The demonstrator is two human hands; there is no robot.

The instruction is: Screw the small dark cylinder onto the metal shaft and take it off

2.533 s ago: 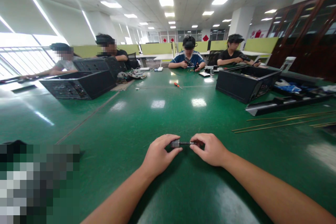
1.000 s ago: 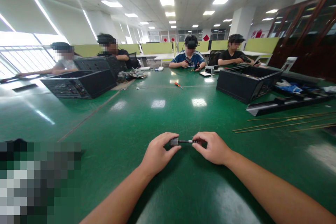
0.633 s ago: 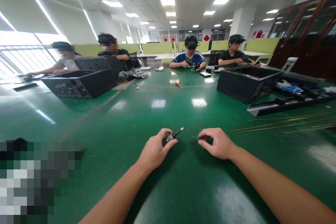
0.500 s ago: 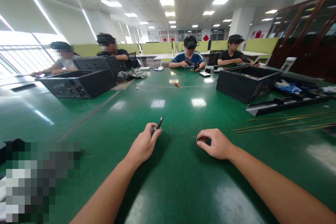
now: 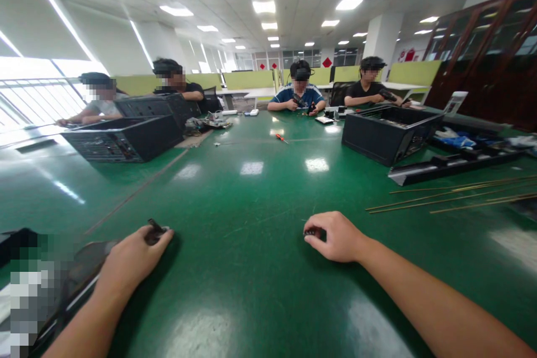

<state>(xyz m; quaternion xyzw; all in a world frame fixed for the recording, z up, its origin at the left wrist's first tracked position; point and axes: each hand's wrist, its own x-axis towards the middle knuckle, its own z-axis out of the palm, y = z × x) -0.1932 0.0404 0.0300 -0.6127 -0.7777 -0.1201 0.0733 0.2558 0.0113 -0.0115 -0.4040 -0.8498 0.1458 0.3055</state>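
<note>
My left hand (image 5: pixel 134 257) is low on the left, its fingers closed around a small metal piece with a dark shaft (image 5: pixel 156 225). Most of that piece is hidden in the grip, so its exact kind does not show. Just over the green tabletop (image 5: pixel 247 257), my right hand (image 5: pixel 338 238) curls with thumb and fingertips nearly together. Small dark bits with pale ends (image 5: pixel 312 232) show between those fingers, too small to name. A wide gap of tabletop lies between both hands.
Open black computer cases (image 5: pixel 126 137) stand left and right (image 5: pixel 384 134). A red screwdriver (image 5: pixel 280 137) lies mid-table. Thin brass-coloured rods (image 5: pixel 419 196) and a dark metal rail (image 5: pixel 444 168) lie on the right. Several co-workers sit opposite, one holding a power drill (image 5: pixel 298 100).
My left hand has moved left and a little toward me with the shafted metal piece, which is now tilted left. My right hand stays almost in place, its fingers still curled.
</note>
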